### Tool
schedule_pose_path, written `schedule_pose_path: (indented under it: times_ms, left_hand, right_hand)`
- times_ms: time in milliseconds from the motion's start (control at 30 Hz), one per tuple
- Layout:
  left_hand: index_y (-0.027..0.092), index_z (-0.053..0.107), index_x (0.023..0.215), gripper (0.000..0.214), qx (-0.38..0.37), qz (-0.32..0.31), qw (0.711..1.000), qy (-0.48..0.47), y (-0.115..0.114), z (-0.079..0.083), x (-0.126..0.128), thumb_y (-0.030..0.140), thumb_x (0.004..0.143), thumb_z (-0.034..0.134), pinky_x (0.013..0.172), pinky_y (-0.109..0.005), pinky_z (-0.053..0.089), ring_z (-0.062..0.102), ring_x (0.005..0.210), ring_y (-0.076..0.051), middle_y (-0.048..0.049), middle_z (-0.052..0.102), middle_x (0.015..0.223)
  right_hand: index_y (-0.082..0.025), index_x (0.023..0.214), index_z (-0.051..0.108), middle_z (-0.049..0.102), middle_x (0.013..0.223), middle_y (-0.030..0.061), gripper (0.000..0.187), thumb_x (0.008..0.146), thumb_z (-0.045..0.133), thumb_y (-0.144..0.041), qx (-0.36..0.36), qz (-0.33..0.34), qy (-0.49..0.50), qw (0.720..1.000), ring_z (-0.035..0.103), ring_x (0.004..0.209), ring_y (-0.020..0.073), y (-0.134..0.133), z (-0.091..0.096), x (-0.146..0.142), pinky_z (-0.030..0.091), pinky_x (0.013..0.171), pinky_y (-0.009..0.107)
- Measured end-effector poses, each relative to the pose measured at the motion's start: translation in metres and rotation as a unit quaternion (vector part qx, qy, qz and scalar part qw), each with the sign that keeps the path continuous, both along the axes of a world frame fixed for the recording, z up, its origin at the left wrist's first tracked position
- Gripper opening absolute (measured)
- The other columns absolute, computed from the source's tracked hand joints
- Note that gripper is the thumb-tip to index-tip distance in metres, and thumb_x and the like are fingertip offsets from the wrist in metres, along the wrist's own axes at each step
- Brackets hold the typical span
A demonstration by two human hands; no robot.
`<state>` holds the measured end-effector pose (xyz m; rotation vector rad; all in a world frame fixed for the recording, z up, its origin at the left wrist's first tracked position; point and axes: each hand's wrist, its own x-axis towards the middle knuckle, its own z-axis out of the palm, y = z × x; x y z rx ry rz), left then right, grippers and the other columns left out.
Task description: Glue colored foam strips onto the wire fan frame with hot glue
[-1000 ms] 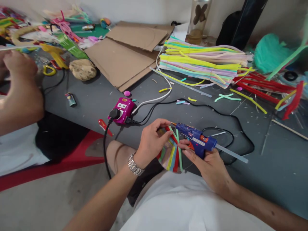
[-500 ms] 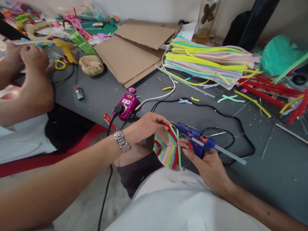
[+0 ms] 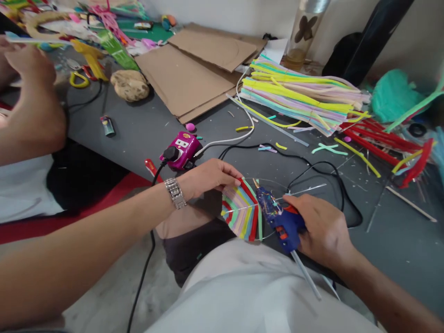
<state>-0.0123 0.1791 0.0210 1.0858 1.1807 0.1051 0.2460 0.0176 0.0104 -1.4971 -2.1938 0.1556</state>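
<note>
My left hand [image 3: 210,178], a metal watch on its wrist, grips the edge of a fan-shaped piece of striped pipe cleaners [image 3: 240,211] in red, green, yellow and pastel colours. My right hand [image 3: 322,226] is wrapped around the handle of a blue hot glue gun [image 3: 282,224]. The gun's nozzle is tilted toward the fan's upper right edge, close to it, and a glue stick [image 3: 305,273] projects from the gun's back toward me. Thin, clear threads of glue [image 3: 274,182] arc around the fan.
A person's hands [image 3: 33,78] work at the far left. On the grey table lie a magenta socket [image 3: 181,149] with black cables, cardboard sheets [image 3: 194,69], a large stack of pipe cleaners [image 3: 298,95], red pipe cleaners [image 3: 378,136] and a rough stone [image 3: 130,85].
My right hand has turned the glue gun, swinging its stick from pointing right to pointing down toward me. The nozzle now tilts at the fan's edge, and the fan faces up more.
</note>
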Motion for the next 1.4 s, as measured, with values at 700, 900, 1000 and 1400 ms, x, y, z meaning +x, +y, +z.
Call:
schedule_pose_path:
  times_ms: [700,900,1000,1400]
  left_hand:
    - [0.016,0.079,0.084,0.033,-0.032,-0.019,0.999,-0.031,0.004,0.0,-0.004,0.031,0.058,0.09,0.073,-0.027,0.059,0.072,0.077,-0.017,-0.0069,0.081,0.09]
    - [0.016,0.078,0.082,0.03,-0.026,-0.018,0.999,-0.033,0.003,0.0,-0.005,0.032,0.06,0.091,0.072,-0.027,0.057,0.07,0.075,-0.016,-0.0058,0.08,0.087]
    - [0.016,0.077,0.081,0.026,-0.023,-0.017,0.999,-0.034,0.003,0.0,-0.005,0.029,0.062,0.089,0.071,-0.025,0.056,0.069,0.074,-0.014,-0.0051,0.079,0.086]
    - [0.016,0.078,0.08,0.024,-0.022,-0.011,0.999,-0.039,0.003,-0.002,-0.006,0.028,0.061,0.087,0.069,-0.023,0.054,0.068,0.073,-0.014,-0.0043,0.078,0.083]
  right_hand:
    - [-0.019,0.084,0.064,0.065,0.083,0.0065,0.004,0.08,0.062,-0.02,0.011,0.072,-0.192,0.979,0.051,0.066,0.0202,0.029,0.006,-0.011,0.031,0.064,0.035]
    - [-0.02,0.084,0.064,0.065,0.083,0.0067,0.004,0.081,0.066,-0.022,0.028,0.083,-0.197,0.977,0.052,0.069,0.0211,0.034,0.009,-0.013,0.031,0.065,0.034]
    - [-0.02,0.084,0.063,0.065,0.083,0.0064,0.006,0.082,0.068,-0.023,0.027,0.089,-0.198,0.976,0.052,0.068,0.0208,0.035,0.009,-0.013,0.03,0.065,0.034]
    - [-0.021,0.078,0.061,0.063,0.078,0.005,0.009,0.083,0.068,-0.022,0.047,0.094,-0.199,0.974,0.045,0.065,0.0203,0.039,0.009,-0.011,0.028,0.063,0.034]
